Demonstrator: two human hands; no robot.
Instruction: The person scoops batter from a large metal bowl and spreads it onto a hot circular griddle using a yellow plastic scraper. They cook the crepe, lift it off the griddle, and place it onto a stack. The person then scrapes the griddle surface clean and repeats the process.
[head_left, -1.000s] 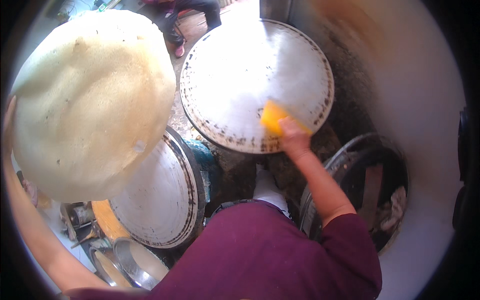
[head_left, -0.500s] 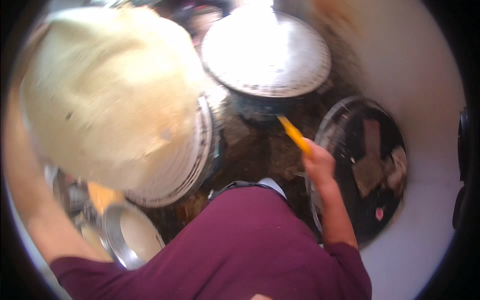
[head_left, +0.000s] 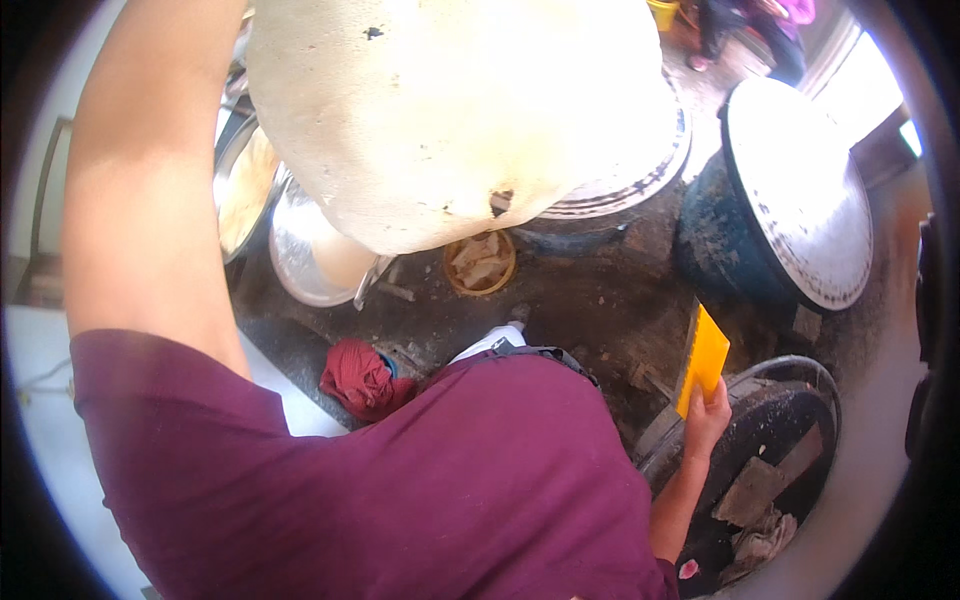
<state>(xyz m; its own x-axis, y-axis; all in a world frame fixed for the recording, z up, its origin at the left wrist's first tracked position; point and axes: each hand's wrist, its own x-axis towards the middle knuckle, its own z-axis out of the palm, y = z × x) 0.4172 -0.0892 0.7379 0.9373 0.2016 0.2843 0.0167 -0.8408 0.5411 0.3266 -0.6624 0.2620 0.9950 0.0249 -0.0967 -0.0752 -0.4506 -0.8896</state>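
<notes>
My right hand (head_left: 707, 420) grips a yellow scraper (head_left: 708, 355), right of a pale sheet (head_left: 430, 120) (can't tell unseen left hand's grip).

This is looking like a food workshop: big round cooking plates (head_left: 803, 190), a bowl (head_left: 296, 238) and flat bread (head_left: 450, 115) are showing.

The yellow board (head_left: 706, 352) looks like smooth plastic, the pale sheet (head_left: 430, 130) matt and slightly rough, the bowl (head_left: 294, 235) glossy metal.
</notes>
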